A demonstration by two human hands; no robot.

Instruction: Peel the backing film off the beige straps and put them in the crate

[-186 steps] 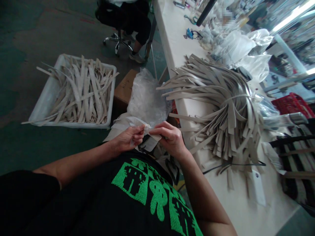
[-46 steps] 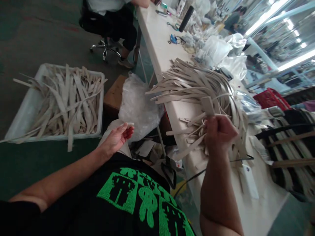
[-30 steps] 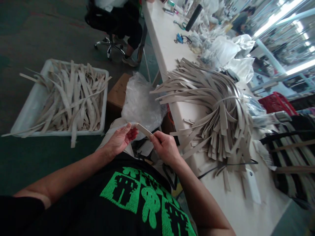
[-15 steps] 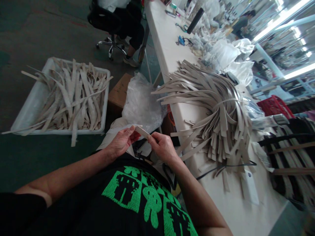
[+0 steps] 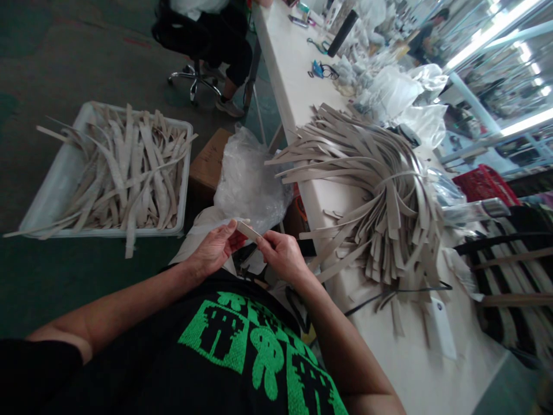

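Observation:
Both hands meet in front of my chest over a beige strip (image 5: pixel 248 230). My left hand (image 5: pixel 215 252) pinches its left end with thumb and fingertips. My right hand (image 5: pixel 280 256) grips its right end, fingers curled round it. A big heap of the same beige strips (image 5: pixel 375 184) lies on the white table (image 5: pixel 298 75) just right of my right hand. On the floor to my left a white bin (image 5: pixel 60 178) is filled with more strips (image 5: pixel 129 167).
A crumpled clear plastic bag (image 5: pixel 250 178) and a cardboard box (image 5: pixel 209 164) sit between bin and table. Another person sits on a wheeled chair (image 5: pixel 194 75) at the far end. Plastic bags, scissors and a black cable lie on the table; a red crate (image 5: pixel 481 181) stands right.
My right hand pulled a strip out of the table heap and brought it to my left hand. Both hands now hold it, drawn slightly closer together.

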